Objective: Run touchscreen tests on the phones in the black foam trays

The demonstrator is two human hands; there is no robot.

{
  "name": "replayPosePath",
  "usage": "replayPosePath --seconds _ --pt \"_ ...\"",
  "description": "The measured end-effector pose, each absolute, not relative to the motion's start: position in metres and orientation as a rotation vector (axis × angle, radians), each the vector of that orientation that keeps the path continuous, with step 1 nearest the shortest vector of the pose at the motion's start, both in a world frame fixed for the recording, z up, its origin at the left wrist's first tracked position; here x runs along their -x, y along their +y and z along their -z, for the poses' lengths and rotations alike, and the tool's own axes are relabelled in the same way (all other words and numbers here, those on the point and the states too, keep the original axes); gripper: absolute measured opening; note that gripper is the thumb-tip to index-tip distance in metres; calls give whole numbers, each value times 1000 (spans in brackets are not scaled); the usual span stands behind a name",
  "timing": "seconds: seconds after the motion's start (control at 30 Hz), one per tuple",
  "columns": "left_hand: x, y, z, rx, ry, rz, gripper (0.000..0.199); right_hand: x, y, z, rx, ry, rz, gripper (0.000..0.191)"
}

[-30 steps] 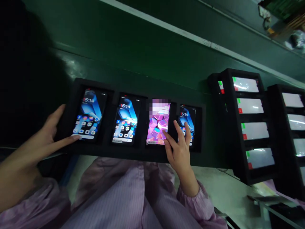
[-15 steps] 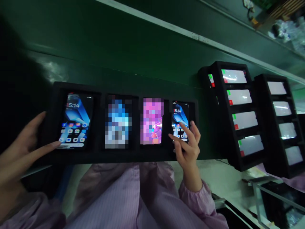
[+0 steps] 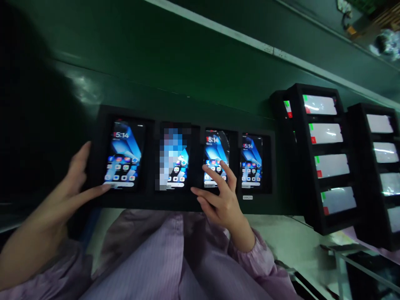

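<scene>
The black tray (image 3: 143, 202) lies along the near edge of the green bench (image 3: 187, 66), with four lit phones (image 3: 125, 154) in its separate slots. At the tray's left end, the left hand (image 3: 67, 187) spreads thumb and fingers around the frame, thumb tip by the leftmost phone's lower edge. The right hand (image 3: 223, 200), fingers spread and pinching nothing, partly covers the tray's third phone from the left. Right of the tray, black racks (image 3: 315, 179) hold pale panels (image 3: 331, 165); beyond it, a light strip (image 3: 218, 30) crosses the bench.
</scene>
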State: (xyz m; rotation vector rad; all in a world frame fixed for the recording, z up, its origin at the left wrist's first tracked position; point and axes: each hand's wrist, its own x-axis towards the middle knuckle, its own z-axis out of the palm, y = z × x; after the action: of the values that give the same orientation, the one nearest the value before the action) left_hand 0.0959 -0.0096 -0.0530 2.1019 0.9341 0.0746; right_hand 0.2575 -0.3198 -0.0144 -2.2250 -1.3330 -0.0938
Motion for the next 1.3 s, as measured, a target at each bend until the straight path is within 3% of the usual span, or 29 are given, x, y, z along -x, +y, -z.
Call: replayPosePath --seconds 0.1,0.13,0.37,0.6,0.77,1.0,1.1,1.23,1.3 --pt "-112 -15 34 -1845 1106 8 165 -253 -297 14 2179 -1446 25 20" --pt "-115 -15 30 -1791 1106 65 172 -251 -291 14 2172 -1482 5 18" --pt "-106 -5 50 -1897 939 -4 146 -249 -278 17 2303 -1371 -5 21" --pt "-104 2 56 -1977 837 82 146 -249 -275 18 2314 -1332 67 25" --pt "-113 -1 51 -2026 938 90 157 -250 -280 18 2263 -1299 110 28" --pt "-128 -16 41 -2086 1033 -48 125 -253 -284 20 2213 -1184 138 33" --pt "-131 -18 39 -2070 1056 -45 129 -253 -283 20 2200 -1168 132 33" --pt "-130 -15 40 -1950 1096 -96 149 -253 -278 21 2221 -1187 148 32" --pt "-130 -12 37 -1835 1096 -94 145 -252 -271 23 2258 -1193 169 30"
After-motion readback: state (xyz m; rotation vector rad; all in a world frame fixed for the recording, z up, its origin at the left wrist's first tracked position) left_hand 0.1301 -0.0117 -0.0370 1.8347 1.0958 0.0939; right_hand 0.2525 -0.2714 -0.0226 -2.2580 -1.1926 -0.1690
